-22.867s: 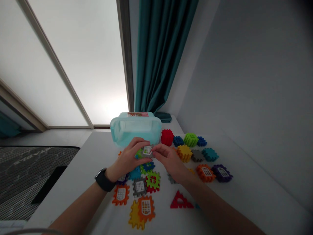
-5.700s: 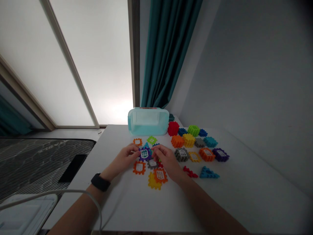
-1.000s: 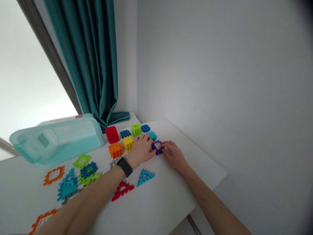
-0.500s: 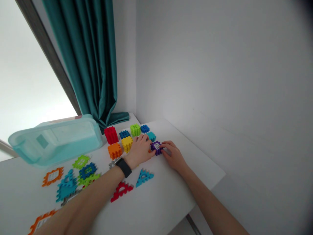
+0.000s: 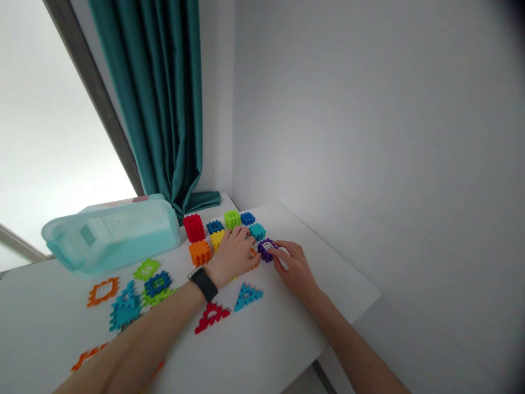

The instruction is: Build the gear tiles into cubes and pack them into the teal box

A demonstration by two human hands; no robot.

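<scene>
My right hand (image 5: 294,264) grips the near right side of a purple toothed building tile (image 5: 266,249) with a white label, thumb and fingers at its edge. My left hand (image 5: 234,253), with a dark watch at the wrist, curves over an orange labelled tile (image 5: 252,253), which shows between its thumb and fingers. Part of that tile is hidden under the hand. Just left of it are a yellow tile stack (image 5: 217,239) and an orange stack (image 5: 200,253). A turquoise stack (image 5: 257,231) stands behind the purple tile.
Red (image 5: 193,227) and green (image 5: 232,219) stacks stand farther back. Red (image 5: 212,316) and blue (image 5: 248,296) triangles lie in front. Several loose tiles, one a blue tile (image 5: 158,283), lie left, near a translucent turquoise bin (image 5: 123,235). A wall (image 5: 348,164) borders the table.
The view has shifted slightly, so things sit a little farther right. My left thumb has drawn away from the purple tile, uncovering more of the orange labelled tile. My right hand keeps its grip.
</scene>
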